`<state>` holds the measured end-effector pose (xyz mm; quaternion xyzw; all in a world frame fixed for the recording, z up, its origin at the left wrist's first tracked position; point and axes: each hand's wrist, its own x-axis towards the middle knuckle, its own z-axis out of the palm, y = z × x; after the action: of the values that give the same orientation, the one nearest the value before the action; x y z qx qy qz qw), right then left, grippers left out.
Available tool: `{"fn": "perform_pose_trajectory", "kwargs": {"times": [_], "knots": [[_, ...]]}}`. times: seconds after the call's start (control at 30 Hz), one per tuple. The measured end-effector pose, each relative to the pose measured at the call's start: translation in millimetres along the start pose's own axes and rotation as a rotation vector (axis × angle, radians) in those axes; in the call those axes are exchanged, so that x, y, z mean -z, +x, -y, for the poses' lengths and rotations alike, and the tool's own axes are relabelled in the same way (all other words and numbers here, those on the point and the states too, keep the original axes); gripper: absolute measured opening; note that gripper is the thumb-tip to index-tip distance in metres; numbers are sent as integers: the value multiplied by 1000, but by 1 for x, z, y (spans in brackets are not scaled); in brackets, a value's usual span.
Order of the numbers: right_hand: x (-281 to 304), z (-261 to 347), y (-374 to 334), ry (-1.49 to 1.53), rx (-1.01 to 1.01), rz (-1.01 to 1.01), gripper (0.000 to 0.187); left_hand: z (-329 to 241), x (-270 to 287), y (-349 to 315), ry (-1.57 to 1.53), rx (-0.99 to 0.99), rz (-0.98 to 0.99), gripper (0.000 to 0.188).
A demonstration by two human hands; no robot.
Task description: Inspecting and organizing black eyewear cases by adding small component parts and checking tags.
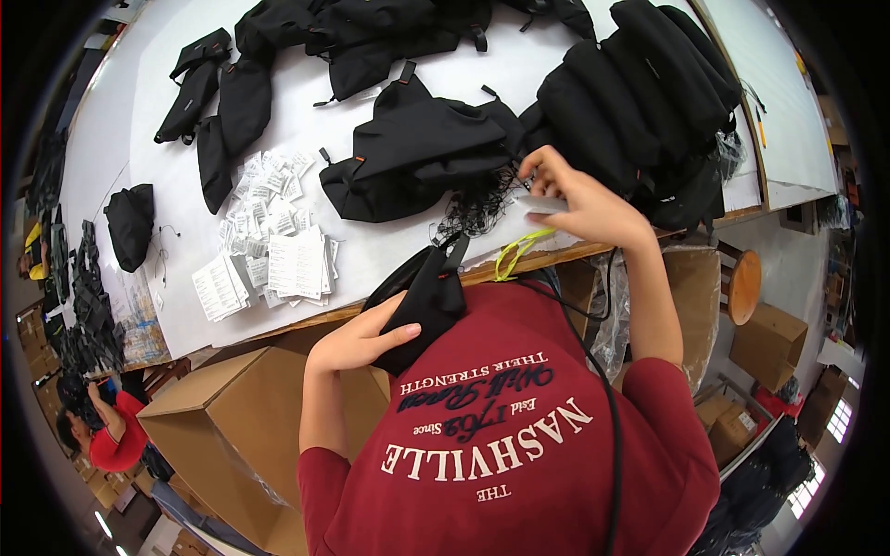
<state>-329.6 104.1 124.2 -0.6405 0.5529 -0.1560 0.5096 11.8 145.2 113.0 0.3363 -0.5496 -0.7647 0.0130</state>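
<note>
Work on one bag [436, 298] looks under way and unfinished: it sits at the near edge of the tabletop [371, 246], by the person's shirt [491, 398], and no tag can be made out on it. The left hand [362, 341] grips its left side, thumb on the near face, the other fingers mostly hidden. The right hand [584, 206], farther right, has its fingers closed on a pale flat piece [542, 204], too indistinct to name. Much seems left: loose tags [269, 208] and card stacks [297, 266] lie to the left, and black strings [477, 206] lie just beyond the bag. More bags fill a middle heap [408, 162], a far heap [371, 37] and a right row [603, 102]; whether any are finished, I cannot tell.
</note>
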Motion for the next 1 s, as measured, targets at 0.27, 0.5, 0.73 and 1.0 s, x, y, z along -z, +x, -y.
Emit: {"fn": "perform_pose_trajectory", "kwargs": {"times": [0.27, 0.5, 0.73, 1.0], "knots": [[33, -15, -2, 558, 54, -136, 10, 6, -3, 0, -36, -12, 11, 51], [-70, 16, 55, 1753, -88, -161, 27, 1, -6, 6, 110, -40, 71, 47], [-106, 24, 73, 1575, -126, -3, 34, -9, -14, 5, 221, -119, 65, 44], [-92, 35, 64, 1306, -266, -338, 21, -9, -13, 3, 233, -143, 31, 40]]}}
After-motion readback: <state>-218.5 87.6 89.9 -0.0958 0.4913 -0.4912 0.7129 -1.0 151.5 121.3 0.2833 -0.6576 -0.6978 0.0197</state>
